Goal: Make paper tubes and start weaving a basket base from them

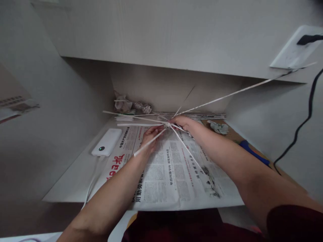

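Observation:
Several thin pale sticks, apparently rolled paper, cross and meet at a small woven centre [168,124] just above the table. From there they fan out in all directions; one long stick [227,95] reaches far up to the right, and another stick [148,143] passes over my left hand [150,136]. That hand pinches the centre from the left, its fingers curled. My right hand [183,122] grips the same centre from the right, its fingers partly hidden behind the sticks. Spread newspaper [174,188] lies beneath both hands.
More thin sticks [207,116] lie along the back wall. A white power bank [107,143] with a cable is at left. Crumpled paper [219,127] and a blue object [254,153] sit at right. A black cord [310,111] hangs from the wall socket [287,50].

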`<state>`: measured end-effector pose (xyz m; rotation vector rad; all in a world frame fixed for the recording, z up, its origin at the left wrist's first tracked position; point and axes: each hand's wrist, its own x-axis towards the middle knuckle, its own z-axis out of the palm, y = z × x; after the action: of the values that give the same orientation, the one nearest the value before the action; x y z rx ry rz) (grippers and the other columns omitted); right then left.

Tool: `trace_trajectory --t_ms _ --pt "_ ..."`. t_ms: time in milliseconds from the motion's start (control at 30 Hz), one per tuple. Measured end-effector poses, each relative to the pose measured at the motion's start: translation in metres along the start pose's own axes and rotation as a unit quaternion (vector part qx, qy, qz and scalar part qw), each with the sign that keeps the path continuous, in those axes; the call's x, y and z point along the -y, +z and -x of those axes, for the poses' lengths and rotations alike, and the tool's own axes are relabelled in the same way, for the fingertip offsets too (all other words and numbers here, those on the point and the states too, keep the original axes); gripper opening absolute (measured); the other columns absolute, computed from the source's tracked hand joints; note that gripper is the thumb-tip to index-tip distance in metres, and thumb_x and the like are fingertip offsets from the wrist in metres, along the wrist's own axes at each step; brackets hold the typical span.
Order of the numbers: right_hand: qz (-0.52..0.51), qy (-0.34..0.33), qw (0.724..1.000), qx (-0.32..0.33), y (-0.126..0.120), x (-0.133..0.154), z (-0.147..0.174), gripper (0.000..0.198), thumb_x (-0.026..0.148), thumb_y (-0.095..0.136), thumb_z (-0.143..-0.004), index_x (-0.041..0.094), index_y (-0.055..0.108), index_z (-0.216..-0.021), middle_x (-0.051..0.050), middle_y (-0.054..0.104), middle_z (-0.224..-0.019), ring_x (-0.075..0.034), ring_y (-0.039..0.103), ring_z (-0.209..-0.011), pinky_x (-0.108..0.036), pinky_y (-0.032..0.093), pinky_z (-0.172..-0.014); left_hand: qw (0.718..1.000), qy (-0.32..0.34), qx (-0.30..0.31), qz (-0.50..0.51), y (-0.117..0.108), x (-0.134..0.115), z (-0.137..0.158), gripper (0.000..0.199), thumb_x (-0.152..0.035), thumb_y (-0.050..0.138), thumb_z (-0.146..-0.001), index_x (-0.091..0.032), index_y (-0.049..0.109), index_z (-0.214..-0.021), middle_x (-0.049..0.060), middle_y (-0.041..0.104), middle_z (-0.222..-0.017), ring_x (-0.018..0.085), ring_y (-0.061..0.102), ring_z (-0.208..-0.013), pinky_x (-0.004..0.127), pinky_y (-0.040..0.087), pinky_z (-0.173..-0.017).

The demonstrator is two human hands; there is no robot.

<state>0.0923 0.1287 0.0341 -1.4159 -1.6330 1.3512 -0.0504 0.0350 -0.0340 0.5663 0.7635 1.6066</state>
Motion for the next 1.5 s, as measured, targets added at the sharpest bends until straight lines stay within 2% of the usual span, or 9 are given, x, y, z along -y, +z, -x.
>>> trace_trajectory --t_ms 133,233,333,433,700,900,1133,1333,1500 --pt "0.01 0.034 0.998 0.055 -0.001 -0.015 0.013 0.029 0.029 0.078 -0.069 0.013 0.059 -0.054 -0.001 0.055 -0.04 -0.009 0.045 -0.034 -0.019 0.031 -0.031 0.995 -0.085 -0.046 -0.002 -0.002 -0.001 -0.001 0.012 -0.003 0.057 -0.082 -0.011 0.065 -0.082 0.004 0.068 -0.071 0.01 0.065 -0.061 0.02 0.057 -0.061" --pt "-0.001 0.026 0.997 0.066 0.006 -0.028 0.024 0.03 0.033 0.08 -0.066 0.014 0.059 -0.056 0.001 0.057 -0.042 -0.009 0.046 -0.036 -0.019 0.032 -0.032 0.988 -0.152 -0.014 -0.029 -0.003 -0.001 0.0 0.002 -0.009 0.067 -0.078 -0.008 0.066 -0.077 0.008 0.068 -0.069 0.012 0.066 -0.059 0.02 0.058 -0.058" --pt "-0.021 0.015 0.996 0.082 0.012 -0.041 0.035 0.031 0.036 0.08 -0.065 0.015 0.06 -0.057 0.001 0.058 -0.044 -0.008 0.047 -0.036 -0.019 0.033 -0.033 0.982 -0.176 0.046 -0.051 -0.006 -0.001 0.001 0.013 -0.014 0.075 -0.072 -0.007 0.068 -0.081 0.007 0.068 -0.072 0.011 0.065 -0.058 0.018 0.058 -0.057" --pt "-0.036 0.011 0.995 0.092 0.017 -0.051 0.044 0.031 0.037 0.078 -0.067 0.015 0.059 -0.057 0.002 0.059 -0.044 -0.008 0.047 -0.035 -0.018 0.033 -0.033 0.979 -0.169 0.078 -0.083 -0.008 0.001 0.002 0.016 -0.012 0.077 -0.07 -0.009 0.069 -0.084 0.005 0.068 -0.072 0.009 0.064 -0.057 0.015 0.056 -0.053" --pt "-0.06 0.02 0.989 0.131 0.02 -0.064 0.058 0.03 0.038 0.077 -0.07 0.014 0.061 -0.061 0.0 0.062 -0.047 -0.008 0.05 -0.037 -0.016 0.039 -0.035 0.977 -0.121 0.029 -0.175 -0.002 0.006 0.006 0.016 -0.017 0.078 -0.069 -0.01 0.065 -0.075 0.003 0.064 -0.061 0.008 0.056 -0.045 0.015 0.048 -0.04" --pt "-0.123 0.03 0.988 0.086 0.022 -0.07 0.057 0.025 0.034 0.075 -0.073 0.013 0.063 -0.066 -0.003 0.065 -0.052 -0.011 0.056 -0.041 -0.019 0.044 -0.037 0.973 -0.11 0.023 -0.2 -0.001 0.009 0.008 0.012 -0.016 0.074 -0.072 -0.011 0.064 -0.073 0.003 0.063 -0.061 0.009 0.057 -0.047 0.017 0.049 -0.043" --pt "-0.1 0.026 0.994 0.046 0.027 -0.069 0.06 0.014 0.02 0.066 -0.076 0.014 0.062 -0.065 0.0 0.062 -0.047 -0.01 0.054 -0.038 -0.017 0.044 -0.035 0.971 -0.081 0.021 -0.226 -0.001 0.014 0.009 0.013 -0.015 0.07 -0.073 -0.013 0.059 -0.069 0.001 0.061 -0.059 0.009 0.057 -0.046 0.019 0.05 -0.044" --pt "-0.09 0.02 0.995 0.043 0.025 -0.072 0.059 0.01 0.017 0.064 -0.076 0.014 0.063 -0.067 0.0 0.063 -0.05 -0.011 0.057 -0.041 -0.017 0.044 -0.034 0.967 -0.081 0.041 -0.238 -0.001 0.013 0.011 0.024 -0.025 0.078 -0.066 -0.014 0.057 -0.07 0.001 0.062 -0.06 0.01 0.057 -0.047 0.02 0.05 -0.045" --pt "-0.092 0.021 0.994 0.053 0.021 -0.07 0.061 0.01 0.015 0.069 -0.073 0.013 0.063 -0.065 0.0 0.063 -0.049 -0.009 0.055 -0.039 -0.016 0.046 -0.036 0.954 -0.076 0.066 -0.282 0.0 0.012 0.014 0.036 -0.025 0.088 -0.049 -0.011 0.062 -0.071 0.0 0.061 -0.059 0.008 0.055 -0.048 0.016 0.044 -0.041"
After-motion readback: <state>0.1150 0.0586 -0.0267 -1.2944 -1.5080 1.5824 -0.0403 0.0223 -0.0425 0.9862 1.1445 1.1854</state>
